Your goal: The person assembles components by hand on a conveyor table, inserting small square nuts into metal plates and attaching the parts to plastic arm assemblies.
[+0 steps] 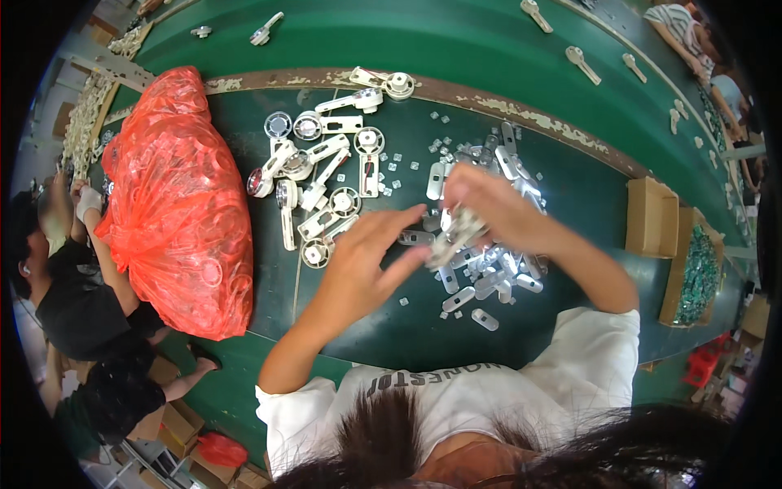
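My right hand is closed around a whitish plastic part, seemingly a small handheld fan body, smeared by motion. My left hand has thumb and index finger spread apart, the thumb tip close to the part's near end; whether they touch I cannot tell. Beneath and around my right hand lies a pile of oblong silver-grey covers, partly hidden by it. Several white handheld fan bodies with round heads lie loosely to the left of the hands. Small clear square pieces are scattered between the two groups.
A bulging red plastic bag stands at the left. Cardboard boxes sit at the right, one holding green pieces. Beyond the worn table ledge, a green conveyor belt carries spaced fan parts. Other people work at both sides.
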Available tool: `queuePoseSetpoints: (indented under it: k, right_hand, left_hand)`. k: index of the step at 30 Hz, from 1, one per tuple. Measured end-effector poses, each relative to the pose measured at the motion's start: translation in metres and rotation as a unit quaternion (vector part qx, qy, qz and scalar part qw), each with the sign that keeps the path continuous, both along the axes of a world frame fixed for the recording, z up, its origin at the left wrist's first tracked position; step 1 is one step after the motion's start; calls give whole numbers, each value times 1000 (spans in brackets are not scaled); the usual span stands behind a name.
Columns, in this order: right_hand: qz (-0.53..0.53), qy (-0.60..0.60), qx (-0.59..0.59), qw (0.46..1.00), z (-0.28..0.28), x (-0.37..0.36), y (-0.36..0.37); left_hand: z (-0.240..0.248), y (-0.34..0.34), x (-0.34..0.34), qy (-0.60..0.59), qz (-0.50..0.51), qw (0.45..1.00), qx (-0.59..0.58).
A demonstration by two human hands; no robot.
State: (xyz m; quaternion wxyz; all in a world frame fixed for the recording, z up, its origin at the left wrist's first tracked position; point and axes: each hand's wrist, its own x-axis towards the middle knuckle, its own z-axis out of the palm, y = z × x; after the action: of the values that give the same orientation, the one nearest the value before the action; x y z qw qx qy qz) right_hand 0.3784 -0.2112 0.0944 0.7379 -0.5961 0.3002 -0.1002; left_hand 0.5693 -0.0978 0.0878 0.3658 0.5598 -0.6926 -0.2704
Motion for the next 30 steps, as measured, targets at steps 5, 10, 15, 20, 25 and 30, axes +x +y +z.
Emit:
queuePoseSetpoints:
  k: [5,10,15,20,25,30]
  right_hand:
    - [-33,34,-716,697,-16,27,4]
    - [-61,61,-667,740,-43,34,-38]
    - [27,89,-673,733,-56,41,-38]
    - [4,62,-668,742,-35,30,-32]
    - [-31,-8,-352,936,-6,-1,0]
    - [-136,-125,74,980,-23,-14,28]
  left_hand:
    - [-17,24,4,266,59,932,238]
    - [-24,64,-7,30,264,952,150]
    - [-24,64,-11,-269,246,930,42]
    - [-15,46,-16,-289,189,937,-57]
    - [-23,10,-20,-343,75,936,-23]
    - [-13,4,-14,-92,117,989,5]
